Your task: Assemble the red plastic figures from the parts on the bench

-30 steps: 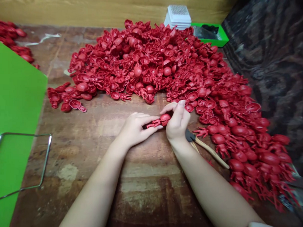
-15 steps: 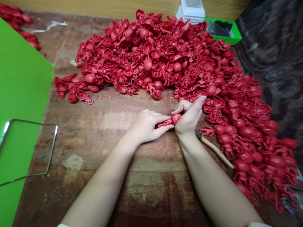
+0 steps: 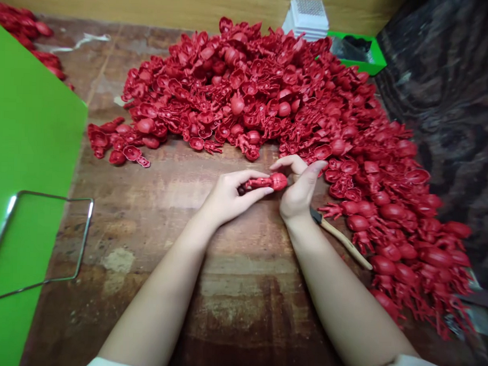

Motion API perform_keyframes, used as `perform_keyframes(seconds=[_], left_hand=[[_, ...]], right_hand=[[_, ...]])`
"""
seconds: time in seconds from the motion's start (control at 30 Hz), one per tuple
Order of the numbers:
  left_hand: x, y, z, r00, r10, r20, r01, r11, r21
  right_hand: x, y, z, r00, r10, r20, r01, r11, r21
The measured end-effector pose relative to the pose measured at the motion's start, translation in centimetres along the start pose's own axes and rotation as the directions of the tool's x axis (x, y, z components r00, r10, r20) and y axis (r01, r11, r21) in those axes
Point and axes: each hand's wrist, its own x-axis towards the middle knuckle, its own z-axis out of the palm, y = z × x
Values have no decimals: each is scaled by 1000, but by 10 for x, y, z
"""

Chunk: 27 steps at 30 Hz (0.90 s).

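Observation:
My left hand (image 3: 229, 196) grips a small red plastic figure (image 3: 276, 181) by its thin-limbed end, between thumb and fingers. Its rounded, seamed head points to the right. Close to that head is my right hand (image 3: 298, 193), thumb raised and fingers bent but apart, with a small gap between palm and figure. A tool with a pale wooden handle (image 3: 346, 242) and a dark collar lies on the table beside my right wrist; its far end is hidden by the hand.
A big heap of red plastic figure parts (image 3: 231, 92) curves across the back and right of the wooden table (image 3: 153, 254). At left stands a green panel (image 3: 29, 143) with a wire handle (image 3: 82, 241). White stacked trays (image 3: 308, 20) and a green bin (image 3: 378, 57) sit behind.
My left hand has drawn the figure slightly left and up, away from my right palm. More of the figure's head shows now. My right fingers have opened a little.

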Motion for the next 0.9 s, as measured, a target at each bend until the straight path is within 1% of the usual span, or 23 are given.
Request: perform_keyframes(seconds=[0.1, 0.2, 0.27, 0.3, 0.37, 0.43, 0.5, 0.6, 0.77, 0.9], left_hand=[[3, 0, -4, 992, -101, -79, 84, 977, -196], [7, -2, -10, 975, -148, -163, 83, 933, -349], [7, -3, -16, 970, -179, -162, 91, 893, -441], [7, -3, -18, 971, -200, -132, 112, 867, -486], [5, -2, -23, 970, -243, -28, 185, 802, -568], [3, 0, -25, 959, -272, 80, 261, 740, -619], [2, 2, -25, 947, -287, 144, 310, 702, -641], [2, 3, -23, 941, -290, 171, 330, 687, -647], [4, 1, -23, 948, -282, 149, 311, 717, -624], [5, 0, -21, 947, -277, 161, 315, 713, -627]], right_hand=[[-1, 3, -1, 993, 0, 115, 5, 999, -45], [-2, 3, -2, 962, -22, 272, 43, 997, -70], [-2, 2, -2, 932, -72, 355, 108, 991, -82], [-2, 1, -2, 923, -106, 370, 149, 985, -91], [-3, -1, -2, 921, -171, 351, 223, 968, -113], [-5, -4, -2, 922, -223, 317, 278, 950, -141], [-6, -5, -2, 916, -268, 300, 330, 926, -181], [-7, -8, -3, 911, -301, 283, 373, 893, -251], [-8, -10, -2, 934, -275, 227, 338, 887, -316], [-9, -10, 0, 931, -308, 196, 360, 866, -347]])
